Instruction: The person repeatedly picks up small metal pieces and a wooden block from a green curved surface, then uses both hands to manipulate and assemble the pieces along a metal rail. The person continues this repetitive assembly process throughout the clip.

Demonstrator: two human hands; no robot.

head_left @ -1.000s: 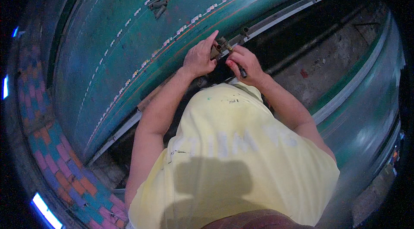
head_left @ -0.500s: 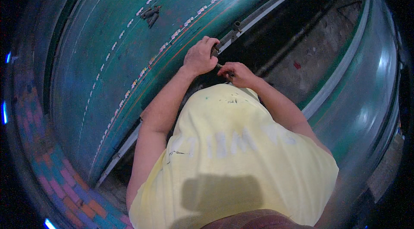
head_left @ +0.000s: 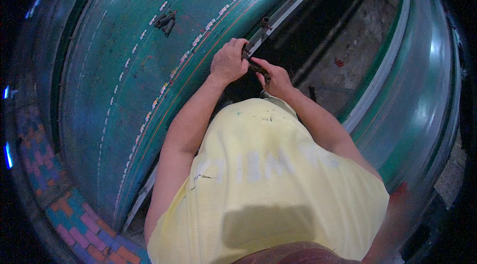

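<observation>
My left hand (head_left: 230, 61) is closed at the near edge of the long green table, its thumb and fingers around a small dark metal fitting (head_left: 245, 52) on the edge rail (head_left: 298, 1). Just to the right, my right hand (head_left: 276, 80) grips a dark metal tool (head_left: 258, 68) whose far end meets the fitting or lies close by it. The tool's exact kind is hidden by my fingers. Farther along the same rail, a similar upright metal fitting (head_left: 266, 23) sticks up.
Rows of small pale printed marks run along the green table (head_left: 134, 5). A bundle of dark rods (head_left: 166, 23) lies on it. To the right, past a dark gap with a small red scrap (head_left: 339, 62) on the floor, stands another long green table (head_left: 412, 105). Coloured paving bricks (head_left: 84, 229) show lower left.
My right hand has turned and its fingers now stretch farther along the dark tool, closer to my left hand. The left hand keeps its grip. The view has shifted slightly.
</observation>
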